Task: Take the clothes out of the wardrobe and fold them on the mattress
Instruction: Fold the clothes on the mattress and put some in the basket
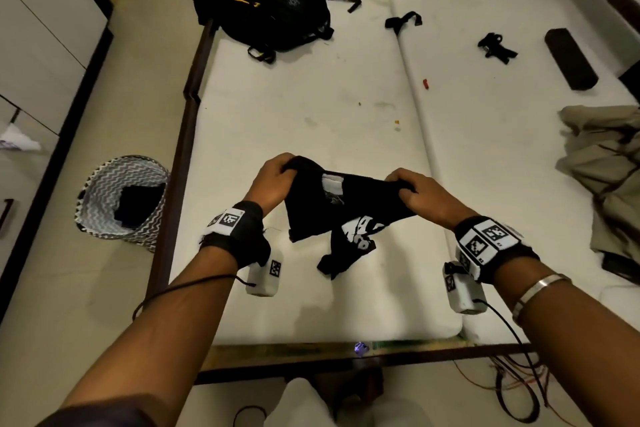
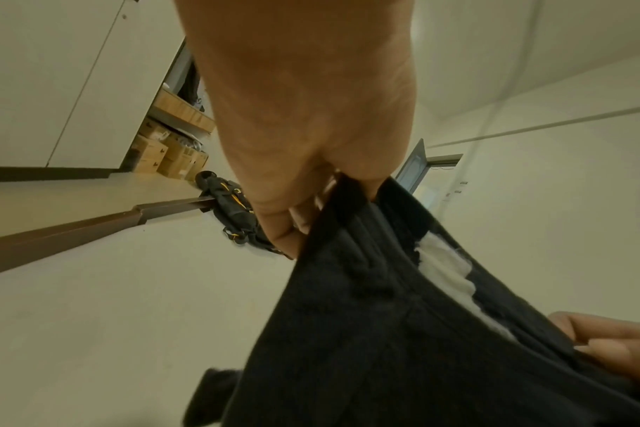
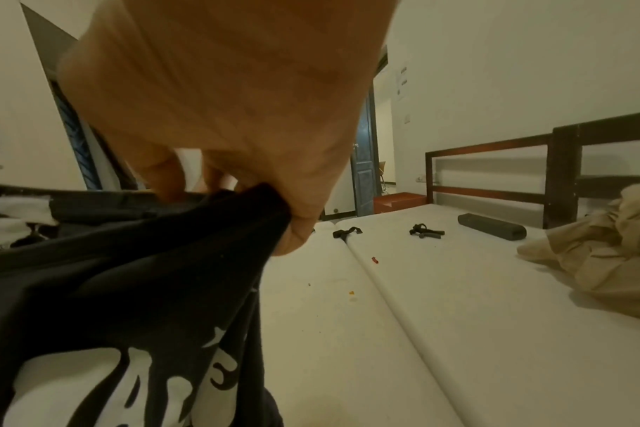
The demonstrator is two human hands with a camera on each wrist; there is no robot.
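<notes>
White mattress (image 1: 311,107) in dark bed frame, backpack (image 1: 273,7) at far end, beige clothes (image 1: 602,177) heaped at right. Black printed T-shirt (image 1: 343,208) held up over near part of mattress, stretched between both hands. Left hand (image 1: 273,180) fingers curled round one top corner, right hand (image 1: 426,198) pinching the other, fabric bunched under fingertips, rest hanging below.

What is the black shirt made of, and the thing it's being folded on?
Black shirt: soft knit cloth, probably cotton; it droops and bunches, with a white print. Mattress: looks like foam under matte off-white fabric, with rounded edges.
</notes>
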